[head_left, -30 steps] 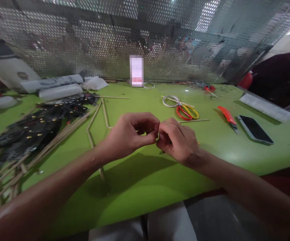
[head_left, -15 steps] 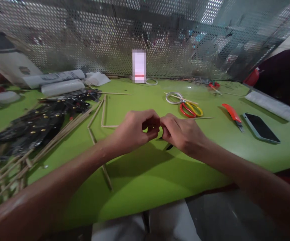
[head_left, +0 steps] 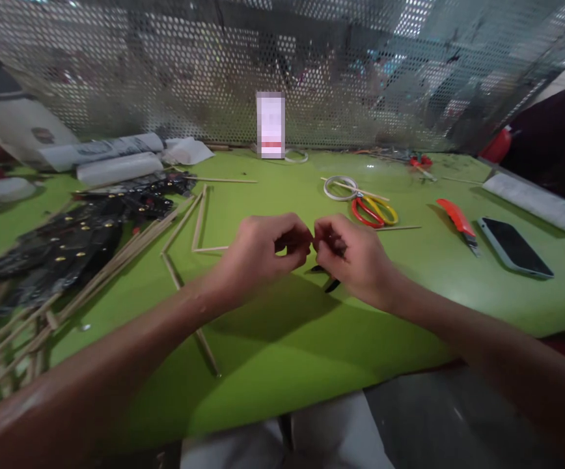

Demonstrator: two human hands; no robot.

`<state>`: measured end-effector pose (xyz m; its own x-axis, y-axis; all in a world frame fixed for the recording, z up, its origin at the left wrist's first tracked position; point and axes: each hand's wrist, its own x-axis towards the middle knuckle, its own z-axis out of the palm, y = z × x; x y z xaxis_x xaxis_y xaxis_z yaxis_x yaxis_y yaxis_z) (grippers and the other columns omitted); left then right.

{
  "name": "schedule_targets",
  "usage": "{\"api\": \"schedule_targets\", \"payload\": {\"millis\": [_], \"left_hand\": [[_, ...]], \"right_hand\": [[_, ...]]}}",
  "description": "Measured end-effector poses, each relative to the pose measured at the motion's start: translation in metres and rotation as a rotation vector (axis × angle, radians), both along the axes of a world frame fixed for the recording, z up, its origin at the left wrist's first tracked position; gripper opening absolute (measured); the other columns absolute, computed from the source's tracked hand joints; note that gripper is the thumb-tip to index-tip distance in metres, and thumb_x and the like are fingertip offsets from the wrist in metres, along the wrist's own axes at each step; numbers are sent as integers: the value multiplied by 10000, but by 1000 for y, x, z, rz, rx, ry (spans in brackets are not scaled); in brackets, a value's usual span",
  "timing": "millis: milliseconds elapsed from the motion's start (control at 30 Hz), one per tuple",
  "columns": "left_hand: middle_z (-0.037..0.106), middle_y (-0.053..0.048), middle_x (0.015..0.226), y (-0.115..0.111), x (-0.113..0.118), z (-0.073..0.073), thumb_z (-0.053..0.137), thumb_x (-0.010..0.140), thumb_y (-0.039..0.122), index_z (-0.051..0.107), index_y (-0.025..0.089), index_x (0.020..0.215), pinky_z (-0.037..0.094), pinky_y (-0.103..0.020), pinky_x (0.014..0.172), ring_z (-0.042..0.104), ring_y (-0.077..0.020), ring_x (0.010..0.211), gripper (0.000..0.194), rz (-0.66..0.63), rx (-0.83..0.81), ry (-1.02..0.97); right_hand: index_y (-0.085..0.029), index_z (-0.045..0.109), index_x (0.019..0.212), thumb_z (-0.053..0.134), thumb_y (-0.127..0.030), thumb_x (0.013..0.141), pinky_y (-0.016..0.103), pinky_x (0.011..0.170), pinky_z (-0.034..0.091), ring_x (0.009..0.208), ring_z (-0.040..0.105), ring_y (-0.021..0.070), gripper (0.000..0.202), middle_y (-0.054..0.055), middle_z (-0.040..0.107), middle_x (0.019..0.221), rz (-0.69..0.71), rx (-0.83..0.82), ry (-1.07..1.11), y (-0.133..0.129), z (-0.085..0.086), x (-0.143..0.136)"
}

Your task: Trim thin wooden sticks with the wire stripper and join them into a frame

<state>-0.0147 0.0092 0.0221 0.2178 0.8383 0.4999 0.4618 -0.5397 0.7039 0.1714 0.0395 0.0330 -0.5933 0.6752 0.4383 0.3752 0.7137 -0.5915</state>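
Over the middle of the green table, my left hand [head_left: 270, 254] is closed in a pinch, thumb against fingers. Close beside it, my right hand [head_left: 353, 260] is also pinched, its fingertips almost meeting the left ones. Whatever lies between the fingertips is too small to make out. A thin wooden stick frame [head_left: 198, 221], bent at an angle, runs behind my left hand. Another jointed stick [head_left: 172, 268] passes under my left forearm. Below my right hand, dark blade tips [head_left: 332, 285] show on the table; the rest is hidden.
Scissors with red and yellow handles [head_left: 366, 213] lie by a tape roll [head_left: 328, 190]. Farther right are an orange cutter [head_left: 453, 213] and a phone [head_left: 514, 247]. Bundled sticks [head_left: 116, 266] and black plastic packets [head_left: 87, 228] cover the left. A perforated metal screen [head_left: 165, 85] stands behind.
My right hand's fingers have turned and loosened slightly, with a small gap now showing beside the left fingertips. My left hand has barely moved. The view has shifted a little.
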Motion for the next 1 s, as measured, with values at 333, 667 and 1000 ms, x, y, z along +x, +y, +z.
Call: {"api": "schedule_targets", "payload": {"millis": [333, 667, 1000], "left_hand": [[693, -22, 708, -1, 0, -3, 595, 814, 115, 692, 121, 824, 421, -199, 569, 570, -96, 608, 98, 1, 122, 128], [670, -14, 688, -4, 5, 7, 582, 780, 134, 659, 122, 803, 415, -213, 541, 546, -99, 584, 81, -2, -118, 67], [692, -17, 700, -6, 4, 13, 586, 778, 114, 690, 126, 804, 429, -213, 561, 563, -104, 610, 108, -18, -141, -1]], "right_hand": [[-182, 499, 831, 479, -151, 829, 202, 386, 327, 399, 429, 67, 37, -85, 472, 503, -38, -510, 139, -10, -1, -8], [-165, 515, 893, 509, -192, 875, 245, 515, 299, 535, 447, 94, 33, -19, 533, 664, -24, 279, -211, 3, -1, 5], [-140, 499, 982, 426, -172, 950, 266, 520, 308, 589, 521, 143, 86, 44, 598, 746, 51, 610, -341, 0, -6, 9]]}}
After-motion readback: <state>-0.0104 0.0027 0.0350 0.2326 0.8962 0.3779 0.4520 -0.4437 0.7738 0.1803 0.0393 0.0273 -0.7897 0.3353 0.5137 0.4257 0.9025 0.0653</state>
